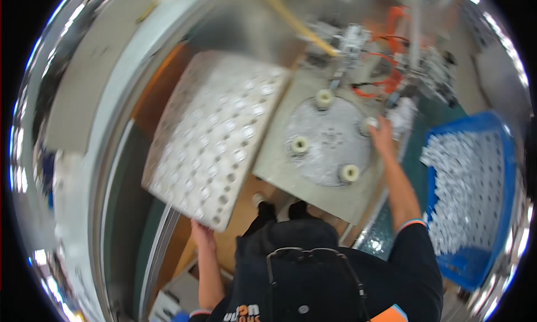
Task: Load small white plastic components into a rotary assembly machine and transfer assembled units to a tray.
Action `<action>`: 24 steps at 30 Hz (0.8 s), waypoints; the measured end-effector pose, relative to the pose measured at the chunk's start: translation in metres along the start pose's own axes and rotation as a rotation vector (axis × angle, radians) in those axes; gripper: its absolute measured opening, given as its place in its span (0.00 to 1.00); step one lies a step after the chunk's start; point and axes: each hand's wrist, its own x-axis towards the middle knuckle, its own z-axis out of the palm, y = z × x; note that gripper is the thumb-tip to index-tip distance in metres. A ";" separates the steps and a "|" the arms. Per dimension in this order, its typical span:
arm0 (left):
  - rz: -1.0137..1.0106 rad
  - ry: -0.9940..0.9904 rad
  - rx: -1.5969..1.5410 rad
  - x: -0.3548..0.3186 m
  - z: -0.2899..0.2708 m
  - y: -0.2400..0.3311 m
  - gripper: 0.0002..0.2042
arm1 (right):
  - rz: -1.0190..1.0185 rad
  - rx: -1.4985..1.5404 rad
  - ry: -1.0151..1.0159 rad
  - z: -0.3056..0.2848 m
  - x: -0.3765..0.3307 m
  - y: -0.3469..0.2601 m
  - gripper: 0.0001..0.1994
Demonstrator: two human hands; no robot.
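Observation:
My left hand [204, 235] is closed on the near corner of a white board [184, 148] with rows of round holes. Many of the holes hold small pale, shiny pieces; several at the near right edge show dark. To its right, a round metal plate [330, 154] lies on a flat machine top. Cream ring-shaped holders [349, 173] stand around the plate's rim. My right hand [382, 135] reaches to the holder [367, 126] at the right rim, fingers drawn together against it. Whether a small piece is between those fingers is blurred.
A blue basket [475, 271] with many small white pieces [456, 193] stands at the right. Behind the plate are metal mechanisms [353, 39], orange tubes [394, 28] and a yellow hose [296, 23]. A crumpled white thing [401, 118] lies beyond my right hand.

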 end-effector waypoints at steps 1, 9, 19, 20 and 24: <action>-0.014 0.065 0.053 0.001 0.008 -0.004 0.23 | 0.009 -0.051 -0.144 -0.004 0.011 0.009 0.25; -0.055 0.046 -0.034 -0.029 0.019 0.002 0.24 | -0.005 0.094 -0.079 -0.029 0.004 -0.061 0.16; -0.103 -0.055 -0.107 -0.029 0.015 0.011 0.21 | -1.065 0.630 -0.792 0.061 -0.204 -0.391 0.13; -0.107 -0.075 -0.101 -0.028 0.017 0.008 0.21 | -1.175 0.548 -0.750 0.087 -0.218 -0.393 0.12; -0.099 -0.202 -0.044 -0.026 0.014 0.003 0.21 | -1.175 0.410 -0.791 0.115 -0.234 -0.389 0.10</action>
